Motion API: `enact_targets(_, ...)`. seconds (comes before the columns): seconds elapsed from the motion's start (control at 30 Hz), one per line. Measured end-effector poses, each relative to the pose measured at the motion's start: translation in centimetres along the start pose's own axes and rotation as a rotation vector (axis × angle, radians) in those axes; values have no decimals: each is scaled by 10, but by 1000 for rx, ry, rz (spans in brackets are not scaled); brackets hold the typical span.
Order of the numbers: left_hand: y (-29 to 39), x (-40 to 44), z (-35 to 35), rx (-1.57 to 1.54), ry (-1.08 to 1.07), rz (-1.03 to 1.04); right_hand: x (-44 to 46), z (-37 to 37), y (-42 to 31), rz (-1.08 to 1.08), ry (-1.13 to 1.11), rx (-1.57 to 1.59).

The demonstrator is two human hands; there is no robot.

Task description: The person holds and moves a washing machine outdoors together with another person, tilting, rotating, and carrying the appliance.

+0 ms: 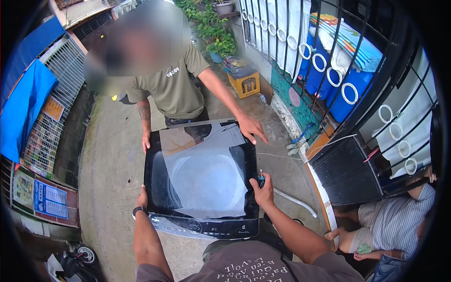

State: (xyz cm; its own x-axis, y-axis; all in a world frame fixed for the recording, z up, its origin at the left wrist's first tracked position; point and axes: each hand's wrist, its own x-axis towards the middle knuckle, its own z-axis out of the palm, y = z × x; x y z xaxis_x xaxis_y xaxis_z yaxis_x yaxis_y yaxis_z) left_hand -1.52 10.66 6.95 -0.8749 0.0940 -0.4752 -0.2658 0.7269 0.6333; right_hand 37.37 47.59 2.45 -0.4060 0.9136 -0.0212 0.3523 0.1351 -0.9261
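Note:
A top-load washing machine (206,174) with a dark glass lid stands in front of me, its lit panel (195,227) on my side. My left hand (142,199) holds its left edge, fingers partly hidden. At the right edge, my right hand (264,191) is closed around a small teal-handled screwdriver (261,178), its tip pointing up. Across the machine, a person in an olive shirt (176,87) has one hand (146,140) at the far left corner. That person's other hand (252,129) is spread over the far right corner.
A pale drain hose (296,201) lies on the concrete ground at the right. Beyond it are a barred fence (329,61), blue drums (350,91) and a seated person in a striped shirt (399,221). A yellow crate (244,84) stands behind; a motorcycle (77,261) is at lower left.

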Motion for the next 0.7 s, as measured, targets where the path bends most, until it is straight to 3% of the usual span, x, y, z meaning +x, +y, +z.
enact_targets(0.1, -15, 20, -4, 38, 40, -21, -4, -4, 14, 119, 31, 212)
enact_targets(0.23, -23, 29, -3, 51, 49, -16, -33, -43, -31, 40, 111, 134)
enact_targets(0.3, -27, 34, -3, 36, 36, -13, -49, -50, -54, -163, -28, 156)
enact_targets(0.37, -32, 41, -5, 12, 20, -7, -56, -38, -77, -146, -347, 209)
enact_targets(0.4, -36, 46, -6, -4, 12, -4, -56, -31, -96, 278, -721, 412)
enact_targets(0.43, -41, 53, -7, -26, -6, 3, -59, -7, -92, 191, -865, 355)
enact_targets(0.47, -46, 60, -10, -57, -26, 7, -66, 16, -90, -175, -820, 278)
enact_targets(0.53, -54, 71, -13, -118, -64, 8, -75, 52, -98, -278, -1043, 319)
enact_targets(0.6, -49, 65, -13, -183, -97, 2, -76, 51, -103, -375, -988, 377)
enact_targets(0.67, -40, 55, -12, -186, -115, 45, -56, 18, -125, -562, -562, 353)
enact_targets(0.7, -38, 51, -11, -203, -125, 40, -38, -5, -120, -509, -345, 327)
